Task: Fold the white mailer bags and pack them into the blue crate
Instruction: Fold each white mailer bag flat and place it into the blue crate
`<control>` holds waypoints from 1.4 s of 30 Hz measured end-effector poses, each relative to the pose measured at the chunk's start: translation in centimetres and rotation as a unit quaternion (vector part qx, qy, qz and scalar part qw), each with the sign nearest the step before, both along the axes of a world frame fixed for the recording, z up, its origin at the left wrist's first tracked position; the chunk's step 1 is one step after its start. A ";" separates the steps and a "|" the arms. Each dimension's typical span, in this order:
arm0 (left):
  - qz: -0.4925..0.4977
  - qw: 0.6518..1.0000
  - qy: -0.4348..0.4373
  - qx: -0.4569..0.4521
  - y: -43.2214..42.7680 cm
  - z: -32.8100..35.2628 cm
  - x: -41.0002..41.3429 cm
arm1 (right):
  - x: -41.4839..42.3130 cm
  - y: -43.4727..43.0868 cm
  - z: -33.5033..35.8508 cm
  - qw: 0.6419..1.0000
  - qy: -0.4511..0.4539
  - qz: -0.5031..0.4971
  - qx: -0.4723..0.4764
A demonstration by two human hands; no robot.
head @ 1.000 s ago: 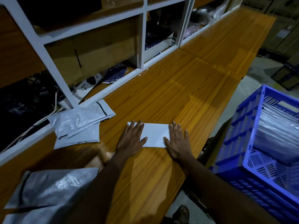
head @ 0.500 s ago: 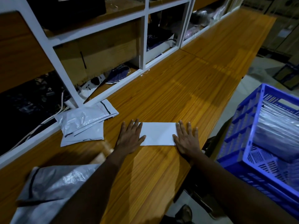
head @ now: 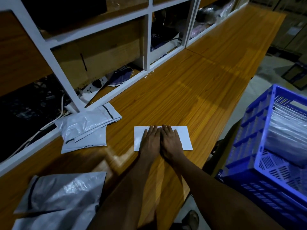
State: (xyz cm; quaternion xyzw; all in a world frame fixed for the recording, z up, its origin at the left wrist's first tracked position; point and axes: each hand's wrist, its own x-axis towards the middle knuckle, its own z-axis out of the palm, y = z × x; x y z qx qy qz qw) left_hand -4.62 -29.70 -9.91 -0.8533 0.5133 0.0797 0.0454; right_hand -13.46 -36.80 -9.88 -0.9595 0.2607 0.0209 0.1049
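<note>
Pressing folded mailer (head: 184, 138) flat near bench (head: 191, 90) edge: left hand (head: 150, 142), right hand (head: 171, 142) side by side, fingers (head: 153, 131) straight.

Pretty plain look tbh: the left forearm (head: 127, 188) and right forearm (head: 216, 185) are both bare, uncovered from the wrists right back to the bottom edge of the shot. The left hand (head: 150, 141) and right hand (head: 172, 141) are bare too. Way down low by the floor there's a foot (head: 191, 219) in some dark shoe or sandal, too dim to tell which.
</note>
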 end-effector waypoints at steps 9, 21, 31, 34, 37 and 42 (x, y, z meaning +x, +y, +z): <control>0.225 0.969 0.081 -0.062 -1.2 0.4 -1.6 | 0.1 -0.4 -1.1 0.974 -0.041 -0.219 0.037; 0.194 0.977 0.054 -0.074 1.0 -0.1 1.2 | -4.5 -5.0 -1.6 0.985 0.020 -0.174 -0.004; 0.147 0.987 0.007 -0.065 0.5 2.8 1.1 | -0.7 -2.7 0.3 0.982 -0.049 -0.180 0.011; 0.108 0.993 0.037 -0.042 -0.8 1.4 -1.2 | 0.6 -0.4 -0.1 0.983 -0.092 -0.143 0.072; 0.055 0.997 0.033 -0.048 0.6 -0.4 -1.0 | -1.1 -0.1 -1.0 0.996 -0.051 -0.069 0.033; 0.002 0.995 0.042 -0.090 2.6 -1.2 1.5 | -3.1 -2.6 -1.4 0.998 -0.017 -0.065 0.001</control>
